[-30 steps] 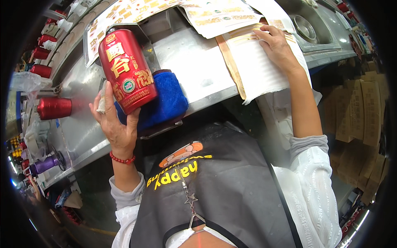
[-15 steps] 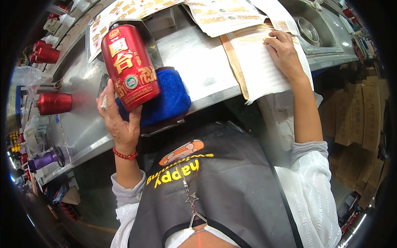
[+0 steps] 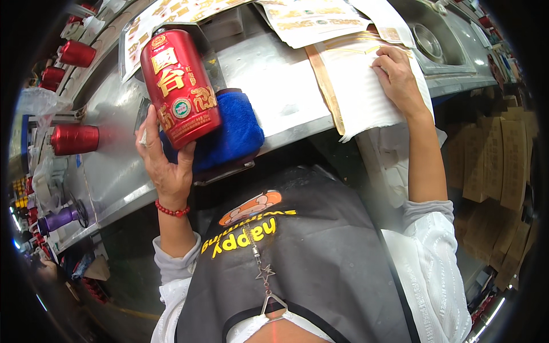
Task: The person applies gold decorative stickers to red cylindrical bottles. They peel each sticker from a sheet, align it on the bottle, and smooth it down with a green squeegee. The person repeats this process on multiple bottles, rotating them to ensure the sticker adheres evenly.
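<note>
My left hand (image 3: pixel 166 166) holds a red bottle (image 3: pixel 178 94) by its lower end, fingers along the left side and thumb at the base. Gold lettering, gold figures and a round green-and-white emblem decorate the bottle, which leans over a blue cloth pad (image 3: pixel 231 128). My right hand (image 3: pixel 394 77) rests over a stack of white sheets (image 3: pixel 366 103), its fingers curled together near thin gold strips (image 3: pixel 349 44) at the far end. Whether anything small is between those fingertips cannot be made out.
Printed gold decal sheets (image 3: pixel 314 23) lie along the back of the metal bench (image 3: pixel 274 80). A sink (image 3: pixel 452 51) with a round metal bowl is at the far right. Red bottles (image 3: pixel 75 140) lie sideways along the left. Stacked cardboard (image 3: pixel 492 160) stands at right.
My right hand's fingertips have shifted slightly right and curled in. The left hand and its bottle have barely moved. Red bottles at the far left have changed position.
</note>
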Motion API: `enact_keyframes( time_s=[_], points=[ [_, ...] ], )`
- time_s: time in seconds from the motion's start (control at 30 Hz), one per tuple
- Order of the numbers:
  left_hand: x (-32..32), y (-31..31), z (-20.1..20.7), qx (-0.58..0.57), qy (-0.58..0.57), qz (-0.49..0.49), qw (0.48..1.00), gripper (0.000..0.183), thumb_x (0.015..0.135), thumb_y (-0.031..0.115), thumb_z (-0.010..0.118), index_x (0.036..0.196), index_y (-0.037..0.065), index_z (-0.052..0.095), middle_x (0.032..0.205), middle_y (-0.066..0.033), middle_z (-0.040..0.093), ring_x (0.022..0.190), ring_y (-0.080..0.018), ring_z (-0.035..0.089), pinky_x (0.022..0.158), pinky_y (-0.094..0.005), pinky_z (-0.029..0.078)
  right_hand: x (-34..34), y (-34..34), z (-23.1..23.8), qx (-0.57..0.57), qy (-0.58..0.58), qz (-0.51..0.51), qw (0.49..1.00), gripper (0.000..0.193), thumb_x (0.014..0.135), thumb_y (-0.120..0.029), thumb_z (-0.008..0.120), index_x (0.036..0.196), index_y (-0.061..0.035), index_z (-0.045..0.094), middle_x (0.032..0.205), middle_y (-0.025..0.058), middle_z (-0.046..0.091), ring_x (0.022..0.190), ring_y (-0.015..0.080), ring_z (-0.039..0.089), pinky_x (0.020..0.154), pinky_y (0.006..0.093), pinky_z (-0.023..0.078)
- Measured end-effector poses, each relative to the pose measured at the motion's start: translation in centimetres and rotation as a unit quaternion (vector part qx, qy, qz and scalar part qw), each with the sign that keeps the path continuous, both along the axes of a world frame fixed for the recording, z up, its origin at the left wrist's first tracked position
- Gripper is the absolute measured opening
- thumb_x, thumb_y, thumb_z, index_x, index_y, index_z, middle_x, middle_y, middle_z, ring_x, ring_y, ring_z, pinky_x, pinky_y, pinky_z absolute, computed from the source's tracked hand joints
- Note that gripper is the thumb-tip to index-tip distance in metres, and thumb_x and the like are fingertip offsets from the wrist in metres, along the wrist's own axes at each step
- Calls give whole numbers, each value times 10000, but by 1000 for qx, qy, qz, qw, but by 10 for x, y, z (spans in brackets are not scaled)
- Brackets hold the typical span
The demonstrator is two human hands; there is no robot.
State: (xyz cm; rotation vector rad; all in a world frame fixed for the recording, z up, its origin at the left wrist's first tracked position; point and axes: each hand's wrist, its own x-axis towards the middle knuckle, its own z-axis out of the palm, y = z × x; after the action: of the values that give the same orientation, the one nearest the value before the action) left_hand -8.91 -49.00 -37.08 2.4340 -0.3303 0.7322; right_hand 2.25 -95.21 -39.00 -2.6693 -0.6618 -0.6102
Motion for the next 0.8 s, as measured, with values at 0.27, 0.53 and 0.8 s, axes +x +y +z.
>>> enact_keyframes(
  time_s=[0.27, 0.53, 0.8],
  points=[
    [2, -1, 23, 128, -5, 3, 992, 808, 853, 424, 768, 1497, 55, 448, 1415, -144, 570, 1324, -365, 457, 1176, -583, 178, -7, 5, 5, 29, 23, -20, 999, 41, 858, -13, 656, 879, -20, 622, 1063, 109, 615, 1109, 333, 546, 958, 405, 445],
    [3, 1, 18, 102, 20, 40, 994, 1022, 798, 577, 757, 1518, -27, 356, 1402, -211, 491, 1351, -380, 384, 1184, -592, 135, -18, 38, 40, 97, 85, 24, 991, 70, 953, -38, 605, 980, 24, 586, 1122, 159, 590, 1106, 337, 543, 980, 384, 422],
    [-9, -6, 21, 87, -37, 42, 995, 868, 830, 466, 762, 1513, 52, 421, 1412, -140, 539, 1371, -373, 370, 1190, -612, 120, -37, 107, 82, 170, 111, 141, 969, 107, 984, -56, 594, 890, -30, 551, 1146, 110, 552, 1130, 285, 525, 968, 360, 416]
  ],
)
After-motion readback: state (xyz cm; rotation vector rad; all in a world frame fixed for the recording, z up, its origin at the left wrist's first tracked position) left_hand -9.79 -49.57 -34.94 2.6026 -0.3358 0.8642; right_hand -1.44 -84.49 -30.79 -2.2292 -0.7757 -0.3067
